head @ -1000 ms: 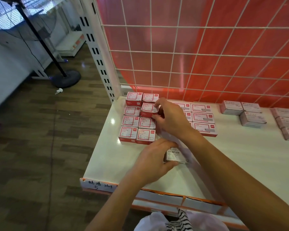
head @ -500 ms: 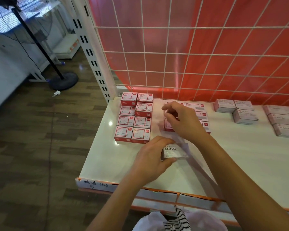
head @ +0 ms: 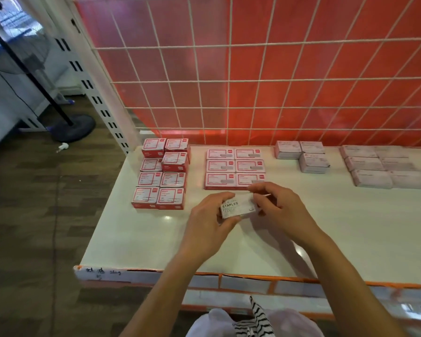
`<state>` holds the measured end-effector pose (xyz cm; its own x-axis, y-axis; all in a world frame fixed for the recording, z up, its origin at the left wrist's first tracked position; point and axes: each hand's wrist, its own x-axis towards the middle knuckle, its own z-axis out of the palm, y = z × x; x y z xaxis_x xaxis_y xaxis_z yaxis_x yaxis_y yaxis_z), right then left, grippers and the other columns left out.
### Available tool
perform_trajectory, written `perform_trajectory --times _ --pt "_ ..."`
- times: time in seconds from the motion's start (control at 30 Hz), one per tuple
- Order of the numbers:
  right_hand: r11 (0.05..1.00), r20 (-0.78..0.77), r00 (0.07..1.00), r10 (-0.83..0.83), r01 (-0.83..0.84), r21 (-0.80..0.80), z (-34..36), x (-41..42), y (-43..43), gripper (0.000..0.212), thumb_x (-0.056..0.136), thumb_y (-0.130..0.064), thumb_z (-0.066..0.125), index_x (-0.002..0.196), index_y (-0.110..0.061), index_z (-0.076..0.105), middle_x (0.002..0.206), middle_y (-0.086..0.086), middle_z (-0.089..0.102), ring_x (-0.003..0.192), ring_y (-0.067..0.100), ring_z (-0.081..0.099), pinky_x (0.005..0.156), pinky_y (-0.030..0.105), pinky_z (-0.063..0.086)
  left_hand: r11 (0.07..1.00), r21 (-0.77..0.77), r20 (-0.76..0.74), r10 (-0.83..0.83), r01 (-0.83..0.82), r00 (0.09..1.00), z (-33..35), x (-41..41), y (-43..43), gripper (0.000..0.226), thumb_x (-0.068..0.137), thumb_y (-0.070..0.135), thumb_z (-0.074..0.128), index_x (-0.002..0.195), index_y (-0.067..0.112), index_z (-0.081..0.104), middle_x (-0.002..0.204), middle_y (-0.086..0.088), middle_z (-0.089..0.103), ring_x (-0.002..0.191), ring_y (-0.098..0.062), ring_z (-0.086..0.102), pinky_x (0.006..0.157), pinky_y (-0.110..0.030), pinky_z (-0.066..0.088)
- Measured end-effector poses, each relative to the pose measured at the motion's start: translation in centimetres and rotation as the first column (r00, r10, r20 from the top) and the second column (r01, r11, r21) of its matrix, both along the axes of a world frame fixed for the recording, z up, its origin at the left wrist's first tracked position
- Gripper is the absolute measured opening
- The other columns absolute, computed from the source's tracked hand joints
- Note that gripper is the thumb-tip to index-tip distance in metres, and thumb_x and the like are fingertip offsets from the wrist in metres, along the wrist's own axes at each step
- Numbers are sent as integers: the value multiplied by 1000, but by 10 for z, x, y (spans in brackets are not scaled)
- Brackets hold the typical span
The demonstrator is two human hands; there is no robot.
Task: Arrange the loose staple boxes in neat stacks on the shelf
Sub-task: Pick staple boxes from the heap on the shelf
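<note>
White card staple box [head: 237,207], probably light yet stiff, is held by its short ends: left hand [head: 204,223] curls round one, right hand [head: 281,211] pinches the other. Just beyond the right hand lie red-labelled boxes [head: 235,167] on the shelf [head: 350,229].

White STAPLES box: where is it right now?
Head view, centre: the white STAPLES box is held between the left hand and right hand, over the shelf, just in front of the middle block of red-trimmed boxes.

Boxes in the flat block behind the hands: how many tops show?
6 boxes, two columns: back pair, middle pair, front pair; the right hand overlaps the front right one. Lower layers may be hidden.
</note>
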<state>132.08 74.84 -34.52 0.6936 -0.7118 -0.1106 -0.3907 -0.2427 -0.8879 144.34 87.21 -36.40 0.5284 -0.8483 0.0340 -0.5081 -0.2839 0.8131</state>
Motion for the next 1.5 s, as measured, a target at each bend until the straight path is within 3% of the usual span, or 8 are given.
perform_trajectory --times 0.2,0.5,0.73,0.83,0.97,1.23,1.37,1.5 --pt "991 -106 989 99 -108 -77 4 -42 -19 56 82 -7 69 132 -26 51 118 -13 52 98 2 54 75 2 43 1000 -11 -72 4 -5 997 0 -29 -24 50 83 25 73 130 20 55 127 3 59 112 -12 59 88 -31 56" --pt "996 9 998 -60 59 74 5 -105 -52 47 82 -3 66 113 -37 57 105 -10 61 90 6 59 67 9 49 998 34 -199 -49 57 979 8 -79 -65 58 85 20 70 138 22 47 137 4 53 117 -10 57 90 -17 51" --pt "979 144 977 -160 139 146 8 -144 -73 49 81 10 62 104 -33 55 96 -5 64 83 -1 63 67 15 52 997 78 -225 35 -18 974 13 -116 -94 55 86 24 69 136 25 47 123 16 56 95 0 63 76 -6 48" --pt "975 209 964 -163 126 181 6 -156 -84 48 81 15 60 103 -27 54 98 -3 66 87 3 64 70 21 55 996 81 -266 42 -21 963 16 -132 -105 42 90 29 63 131 27 52 118 17 62 93 0 64 82 -14 51" --pt "982 234 961 -149 115 151 2 -169 -95 46 79 18 60 99 -23 54 100 -9 63 93 2 61 68 24 57 997 4 -488 73 -81 870 24 -152 -119 19 95 29 56 111 21 61 102 5 70 81 -8 69 70 -20 55" --pt "979 297 946 -126 70 192 4 -189 -105 40 77 18 61 97 -16 58 104 -1 62 103 6 61 81 22 53 989 -3 -654 111 -150 748 28 -171 -132 10 93 21 59 95 12 61 95 -9 69 82 -20 70 76 -25 57" --pt "966 324 929 -179 104 235 5 -194 -106 40 82 1 67 113 -21 55 114 -6 62 109 3 59 87 20 51 991 -36 -634 78 -130 770 30 -174 -134 7 87 9 65 93 13 65 87 3 72 87 -17 69 81 -27 56" --pt "942 284 939 -193 96 321 7 -195 -105 50 85 5 62 117 -31 53 113 -14 62 102 3 63 76 26 57 994 -70 -642 19 -84 766 29 -175 -132 17 82 -4 68 93 8 63 89 13 73 87 -2 69 74 -21 56"
